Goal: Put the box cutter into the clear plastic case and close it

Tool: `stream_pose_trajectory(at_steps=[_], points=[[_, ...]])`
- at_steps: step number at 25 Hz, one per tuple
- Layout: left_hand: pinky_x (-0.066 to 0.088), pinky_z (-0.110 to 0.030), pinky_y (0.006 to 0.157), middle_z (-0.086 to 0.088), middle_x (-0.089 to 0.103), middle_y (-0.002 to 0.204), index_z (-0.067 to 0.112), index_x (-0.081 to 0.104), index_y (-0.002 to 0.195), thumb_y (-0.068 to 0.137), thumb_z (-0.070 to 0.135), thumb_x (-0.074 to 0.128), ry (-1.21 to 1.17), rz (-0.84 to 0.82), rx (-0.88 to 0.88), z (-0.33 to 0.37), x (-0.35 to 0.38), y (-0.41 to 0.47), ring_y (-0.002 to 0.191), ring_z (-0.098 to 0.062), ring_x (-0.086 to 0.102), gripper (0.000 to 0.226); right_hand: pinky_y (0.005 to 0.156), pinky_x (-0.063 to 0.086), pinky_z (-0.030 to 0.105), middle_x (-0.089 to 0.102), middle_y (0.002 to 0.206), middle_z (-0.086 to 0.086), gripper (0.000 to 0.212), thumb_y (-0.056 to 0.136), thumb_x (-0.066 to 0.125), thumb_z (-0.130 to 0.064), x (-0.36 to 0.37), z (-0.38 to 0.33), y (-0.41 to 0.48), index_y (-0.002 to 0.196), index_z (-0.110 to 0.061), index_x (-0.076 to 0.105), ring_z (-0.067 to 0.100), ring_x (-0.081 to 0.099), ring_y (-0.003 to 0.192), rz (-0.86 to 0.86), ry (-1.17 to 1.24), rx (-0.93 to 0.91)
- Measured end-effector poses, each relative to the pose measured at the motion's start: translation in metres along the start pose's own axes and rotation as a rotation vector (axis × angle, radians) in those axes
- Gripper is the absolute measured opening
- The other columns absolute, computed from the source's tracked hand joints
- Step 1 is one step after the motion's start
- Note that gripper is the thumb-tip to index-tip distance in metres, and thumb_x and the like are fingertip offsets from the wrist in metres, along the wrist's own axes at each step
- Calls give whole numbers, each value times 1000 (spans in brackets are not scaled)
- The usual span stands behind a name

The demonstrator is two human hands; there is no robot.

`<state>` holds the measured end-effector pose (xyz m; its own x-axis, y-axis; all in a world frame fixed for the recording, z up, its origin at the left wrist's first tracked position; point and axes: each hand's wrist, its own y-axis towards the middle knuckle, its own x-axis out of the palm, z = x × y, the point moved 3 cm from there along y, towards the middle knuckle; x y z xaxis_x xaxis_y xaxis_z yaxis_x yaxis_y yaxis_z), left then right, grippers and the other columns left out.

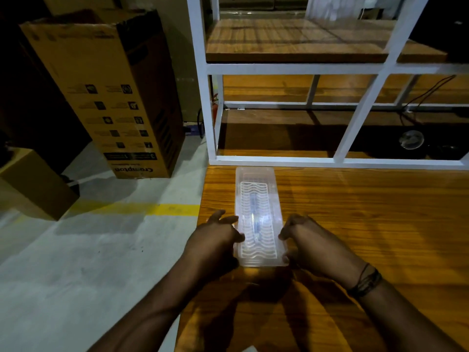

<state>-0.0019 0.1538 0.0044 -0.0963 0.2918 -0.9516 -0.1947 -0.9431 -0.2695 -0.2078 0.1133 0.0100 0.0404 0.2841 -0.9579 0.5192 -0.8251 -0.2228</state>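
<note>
Bracing the case (258, 214) from both sides, left hand (215, 235) and right hand (304, 237) press fingers against its near walls. Cutter (255, 219) lies inside, lid apparently down, likely being snapped.

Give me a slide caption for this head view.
Both hands, left hand and right hand, press the clear plastic case on the wooden table.

One clear plastic case (258, 217) is counted on the counter (368, 224), with one box cutter (255, 222) dimly seen inside it. Two hands are counted at the case: the left hand (215, 237) and the right hand (307, 242). Two cardboard boxes are counted on the floor left of the counter: one tall box (109, 92) and one low box (33, 184).
</note>
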Motion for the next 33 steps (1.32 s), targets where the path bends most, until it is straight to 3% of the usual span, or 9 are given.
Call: stream_pose_trajectory(at_steps=[4, 8, 14, 17, 19, 21, 27, 30, 33], points=[[45, -42, 113, 0, 48, 157, 26, 71, 127, 77, 49, 81, 7, 121, 9, 14, 0, -6, 151, -23, 33, 55, 98, 49, 37, 51, 127, 1, 60, 75, 79, -52, 1, -8, -2, 125, -22, 64, 22, 48, 124, 25, 20, 45], [56, -39, 93, -4, 70, 126, 17, 78, 105, 66, 56, 87, 49, 147, -95, 25, -5, 7, 118, -23, 63, 56, 95, 49, 39, 50, 129, 3, 66, 72, 77, -57, 0, -18, 0, 125, -20, 59, 25, 45, 126, 11, -18, 103], [60, -39, 80, -3, 73, 105, 18, 74, 102, 58, 65, 87, 70, 109, -115, 25, -10, 17, 93, -23, 68, 65, 100, 44, 37, 44, 140, 3, 64, 74, 77, -56, -3, -21, 2, 122, -19, 57, 25, 39, 131, -25, -16, 72], [57, -39, 89, -2, 68, 119, 21, 69, 119, 52, 73, 84, 111, 107, -23, 20, -16, 21, 108, -24, 63, 86, 108, 39, 36, 32, 158, 2, 75, 68, 79, -61, -7, -19, 9, 127, -22, 52, 25, 28, 144, -47, -15, 21], [49, -43, 105, -8, 53, 147, 20, 56, 139, 49, 75, 84, 150, 20, 5, 18, -18, 27, 133, -29, 50, 109, 120, 26, 43, 8, 170, 2, 111, 64, 80, -67, -3, -14, 19, 153, -23, 29, 28, 5, 155, -117, -32, 35], [34, -45, 119, -11, 27, 167, 17, 43, 151, 50, 73, 85, 150, -62, 5, 18, -18, 33, 153, -32, 28, 123, 124, 15, 47, -6, 171, 1, 132, 62, 80, -70, -2, -12, 31, 161, -25, 6, 29, -9, 156, -192, -45, 48], [44, -44, 114, -8, 34, 164, 14, 35, 152, 48, 66, 91, 77, -109, -3, 16, -15, 39, 146, -30, 40, 129, 125, 20, 40, -3, 171, 7, 132, 63, 81, -67, -5, -14, 43, 161, -19, 6, 23, 0, 157, -277, -89, 0], [51, -44, 107, -4, 38, 161, 19, 39, 151, 50, 68, 90, 64, -87, -16, 13, -22, 45, 139, -29, 48, 123, 121, 31, 39, 12, 169, 6, 120, 65, 82, -63, -15, -14, 51, 159, -22, 21, 24, 18, 154, -211, -80, 0], [42, -44, 114, -1, 19, 170, 25, 21, 160, 57, 62, 90, 39, -166, -31, 9, -32, 54, 150, -28, 34, 130, 122, 26, 40, 5, 170, 3, 124, 66, 83, -60, -24, -11, 64, 161, -23, 13, 25, 12, 155, -234, -50, 19]])
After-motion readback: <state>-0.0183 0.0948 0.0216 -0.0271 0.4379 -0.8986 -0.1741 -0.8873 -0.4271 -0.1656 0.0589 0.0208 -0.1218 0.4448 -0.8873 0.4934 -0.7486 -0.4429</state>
